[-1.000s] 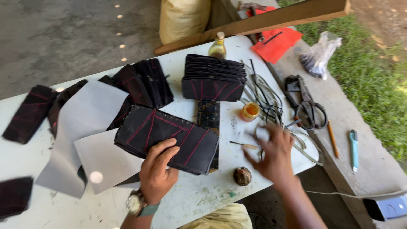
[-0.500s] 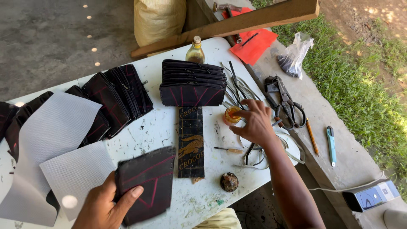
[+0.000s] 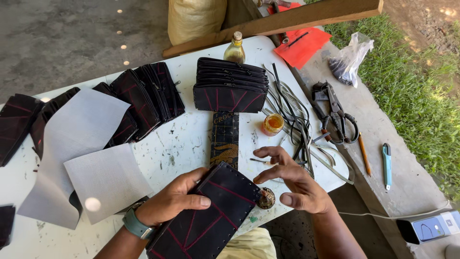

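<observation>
I've got one cam only, head-mounted, looking steeply down and fwd over the white table from the near edge. It sits close: my left hand and right hand fill the lower centre. Far side shows concrete floor, right side grass. No 2nd view, so no overlap.

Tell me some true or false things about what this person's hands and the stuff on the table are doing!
1. The left hand holds a black stitched panel. True.
2. The right hand grips the scissors. False: it hovers open beside the panel; the scissors lie apart.
3. A small orange-filled jar stands on the white table. True.
4. The bottle lies tipped over. False: it stands upright behind a stack of black pieces.
</observation>
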